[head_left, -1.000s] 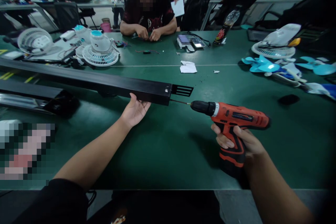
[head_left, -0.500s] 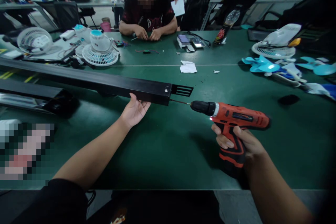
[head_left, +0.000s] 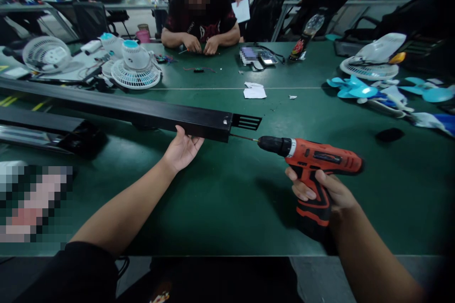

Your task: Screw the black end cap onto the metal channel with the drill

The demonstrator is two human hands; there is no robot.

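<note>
A long black rectangular metal housing reaches in from the left, its right end raised a little above the table. My left hand holds that end from below, palm up, thumb against its near side. A slotted black bracket sticks out of the end. On the right, my right hand is wrapped round the grip of a red and black cordless drill. The drill's long thin bit points left and its tip meets the lower part of the housing's end; the exact contact is too small to see.
Another black housing lies at the left. Beyond are white fan parts, a paper scrap and a bottle. Blue fan blades lie at the right. Across the green table a person works with both hands.
Almost nothing differs. The drill has shifted very slightly left, its bit still against the housing's end; my left hand stays where it was.
</note>
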